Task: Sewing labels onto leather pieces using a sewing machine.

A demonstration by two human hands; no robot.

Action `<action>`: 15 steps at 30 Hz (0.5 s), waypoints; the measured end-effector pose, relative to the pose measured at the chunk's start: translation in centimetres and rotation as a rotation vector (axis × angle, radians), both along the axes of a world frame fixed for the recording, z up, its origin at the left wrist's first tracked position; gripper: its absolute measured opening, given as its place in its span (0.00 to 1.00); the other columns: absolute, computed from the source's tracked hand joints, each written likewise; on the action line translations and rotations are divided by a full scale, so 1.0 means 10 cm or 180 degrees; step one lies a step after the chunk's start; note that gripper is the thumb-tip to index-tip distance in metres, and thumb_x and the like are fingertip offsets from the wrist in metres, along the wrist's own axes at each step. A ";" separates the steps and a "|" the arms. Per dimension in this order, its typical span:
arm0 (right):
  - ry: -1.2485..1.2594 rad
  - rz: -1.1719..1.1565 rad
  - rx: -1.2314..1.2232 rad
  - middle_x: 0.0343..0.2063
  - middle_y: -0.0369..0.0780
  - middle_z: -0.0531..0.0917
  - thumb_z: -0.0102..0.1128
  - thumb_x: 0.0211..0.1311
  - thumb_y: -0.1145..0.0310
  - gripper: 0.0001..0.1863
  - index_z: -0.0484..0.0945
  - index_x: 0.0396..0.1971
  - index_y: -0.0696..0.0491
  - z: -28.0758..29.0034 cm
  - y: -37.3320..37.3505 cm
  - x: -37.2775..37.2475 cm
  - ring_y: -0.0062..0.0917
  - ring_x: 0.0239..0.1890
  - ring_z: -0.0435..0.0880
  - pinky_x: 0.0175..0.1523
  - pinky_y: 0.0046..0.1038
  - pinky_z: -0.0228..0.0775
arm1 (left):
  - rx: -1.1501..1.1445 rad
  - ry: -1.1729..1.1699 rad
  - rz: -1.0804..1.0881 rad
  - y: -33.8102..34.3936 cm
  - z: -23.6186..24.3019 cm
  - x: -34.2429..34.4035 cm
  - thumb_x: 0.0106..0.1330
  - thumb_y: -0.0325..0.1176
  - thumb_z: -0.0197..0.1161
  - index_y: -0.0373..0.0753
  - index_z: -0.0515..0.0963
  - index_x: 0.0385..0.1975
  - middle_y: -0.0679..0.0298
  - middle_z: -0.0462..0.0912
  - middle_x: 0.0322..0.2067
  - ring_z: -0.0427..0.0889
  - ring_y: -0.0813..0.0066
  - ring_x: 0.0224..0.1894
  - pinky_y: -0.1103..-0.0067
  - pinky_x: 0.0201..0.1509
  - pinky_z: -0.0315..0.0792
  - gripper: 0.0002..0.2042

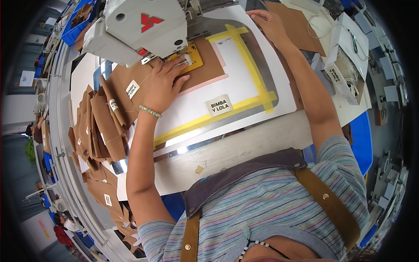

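Observation:
My left hand (pixel 166 81) lies with its fingers spread on a brown fabric panel (pixel 208 65), close under the head of a white sewing machine (pixel 135 26). Its fingertips touch a white label (pixel 187 60) framed by a yellow template (pixel 196 54). The needle area is partly hidden by the machine head and my fingers. At the far right corner of a white board (pixel 242 85), my right hand (pixel 270 28) has its fingers stretched out, beside a loose brown panel (pixel 297 28). Nothing shows in its grasp.
Yellow tape (pixel 253 65) and pink strips (pixel 205 84) edge the work area. A loose white label (pixel 219 105) lies near its front. Brown labelled pieces (pixel 102 126) pile up at left. At right stands a white box of labels (pixel 345 76); a blue bin (pixel 361 144) sits lower.

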State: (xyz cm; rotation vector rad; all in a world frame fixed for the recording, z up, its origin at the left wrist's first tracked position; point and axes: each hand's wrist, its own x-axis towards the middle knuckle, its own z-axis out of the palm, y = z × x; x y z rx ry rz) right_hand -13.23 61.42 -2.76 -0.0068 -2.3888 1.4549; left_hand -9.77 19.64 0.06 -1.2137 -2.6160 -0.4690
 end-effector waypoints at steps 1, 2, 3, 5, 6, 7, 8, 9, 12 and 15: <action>0.0073 -0.0072 0.0091 0.43 0.33 0.91 0.60 0.80 0.65 0.15 0.89 0.56 0.53 0.00 -0.02 0.00 0.15 0.40 0.87 0.47 0.21 0.79 | -0.0004 -0.0044 -0.0028 0.00 0.00 -0.01 0.74 0.41 0.68 0.41 0.85 0.60 0.61 0.82 0.67 0.77 0.49 0.64 0.61 0.74 0.69 0.18; 0.0144 -0.0157 0.0182 0.42 0.32 0.91 0.60 0.80 0.65 0.15 0.89 0.56 0.52 -0.02 0.00 0.00 0.14 0.39 0.86 0.46 0.20 0.79 | 0.0005 -0.0039 -0.0010 0.00 0.00 -0.02 0.74 0.41 0.68 0.41 0.85 0.60 0.61 0.82 0.67 0.77 0.49 0.64 0.61 0.74 0.69 0.18; 0.0150 -0.0140 0.0191 0.42 0.32 0.91 0.60 0.80 0.65 0.15 0.89 0.56 0.52 -0.06 0.04 0.00 0.14 0.39 0.86 0.46 0.20 0.79 | -0.0062 0.0007 0.0021 0.01 -0.02 -0.03 0.74 0.42 0.68 0.43 0.84 0.63 0.62 0.81 0.68 0.75 0.48 0.66 0.61 0.73 0.71 0.20; 0.0077 -0.0135 0.0086 0.41 0.35 0.91 0.62 0.78 0.59 0.15 0.90 0.55 0.46 -0.08 0.05 -0.02 0.16 0.42 0.84 0.50 0.23 0.77 | -0.0120 0.0063 0.0070 0.00 -0.06 -0.06 0.75 0.43 0.67 0.45 0.82 0.66 0.64 0.80 0.70 0.74 0.47 0.69 0.62 0.72 0.73 0.22; 0.0088 -0.0117 0.0095 0.41 0.35 0.91 0.62 0.78 0.59 0.15 0.90 0.55 0.46 -0.07 0.04 -0.03 0.16 0.42 0.84 0.50 0.23 0.77 | -0.0097 0.0045 0.0072 -0.02 -0.08 -0.07 0.75 0.42 0.67 0.43 0.81 0.66 0.61 0.80 0.70 0.74 0.47 0.69 0.62 0.73 0.72 0.22; -0.0044 -0.0133 0.0063 0.42 0.35 0.91 0.62 0.77 0.59 0.14 0.91 0.54 0.47 -0.06 0.03 -0.03 0.16 0.41 0.84 0.50 0.23 0.77 | -0.0074 0.0026 0.0070 -0.04 -0.11 -0.09 0.75 0.41 0.68 0.42 0.81 0.67 0.59 0.79 0.70 0.73 0.46 0.69 0.61 0.74 0.71 0.23; -0.0179 -0.0170 0.0026 0.42 0.35 0.92 0.63 0.77 0.60 0.14 0.91 0.53 0.47 -0.06 0.03 -0.02 0.16 0.40 0.83 0.49 0.23 0.77 | -0.0070 0.0034 0.0065 -0.03 -0.10 -0.09 0.75 0.41 0.68 0.42 0.81 0.67 0.59 0.79 0.70 0.73 0.46 0.69 0.61 0.74 0.71 0.23; -0.0172 -0.0177 0.0028 0.42 0.35 0.92 0.63 0.77 0.60 0.14 0.91 0.53 0.47 -0.07 0.03 -0.02 0.16 0.40 0.83 0.49 0.23 0.77 | -0.0027 -0.0062 0.0099 -0.03 -0.10 -0.09 0.75 0.40 0.68 0.40 0.80 0.67 0.58 0.79 0.70 0.72 0.45 0.70 0.60 0.74 0.70 0.24; -0.0161 -0.0226 -0.0084 0.41 0.35 0.92 0.63 0.77 0.60 0.14 0.91 0.53 0.47 -0.09 0.03 -0.01 0.17 0.41 0.84 0.49 0.24 0.77 | 0.0093 -0.0186 0.0128 -0.07 -0.12 -0.09 0.74 0.38 0.69 0.38 0.78 0.69 0.55 0.79 0.69 0.71 0.42 0.70 0.59 0.75 0.68 0.25; 0.0158 -0.0163 0.0124 0.43 0.35 0.92 0.63 0.77 0.60 0.14 0.91 0.52 0.47 -0.08 -0.01 -0.01 0.19 0.43 0.86 0.50 0.25 0.78 | 0.0182 -0.0139 0.0217 -0.20 -0.19 -0.13 0.73 0.37 0.69 0.36 0.78 0.68 0.53 0.77 0.70 0.72 0.42 0.69 0.58 0.75 0.68 0.25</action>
